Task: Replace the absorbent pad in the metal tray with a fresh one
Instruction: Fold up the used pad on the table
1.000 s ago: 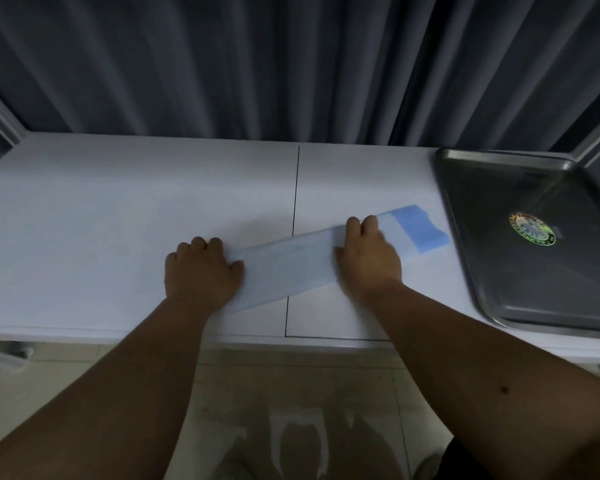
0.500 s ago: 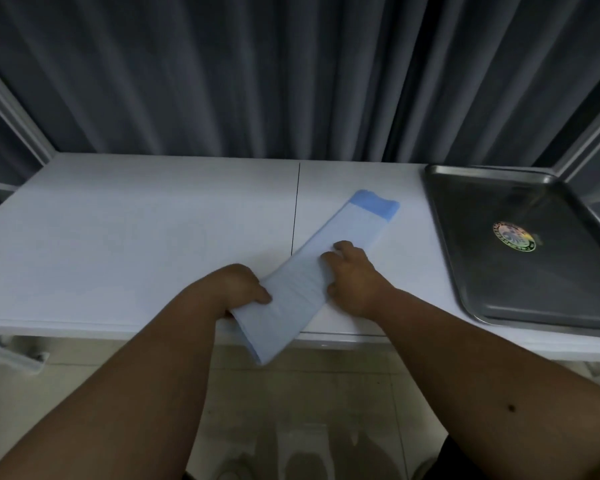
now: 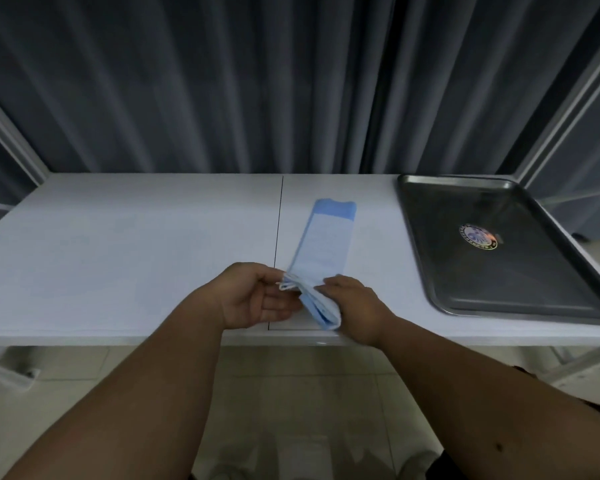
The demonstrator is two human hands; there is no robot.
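White table (image 3: 118, 254): folded pad (image 3: 323, 244) (both hands pinching), tray (image 3: 426, 271) right.

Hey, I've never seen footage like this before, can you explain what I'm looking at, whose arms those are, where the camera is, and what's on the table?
There is no machine here. The camera sits on a person's head and looks forward and down, so the two bare arms are that person's own. They stand at a white table with a grey curtain behind it. On the table lies a long folded pad, pale with a blue end pointing away. Both hands are at its near end: the left hand pinches the edge of the layers, and the right hand grips the fold, as if to open it. To the right sits a metal tray with nothing in it but a round sticker.
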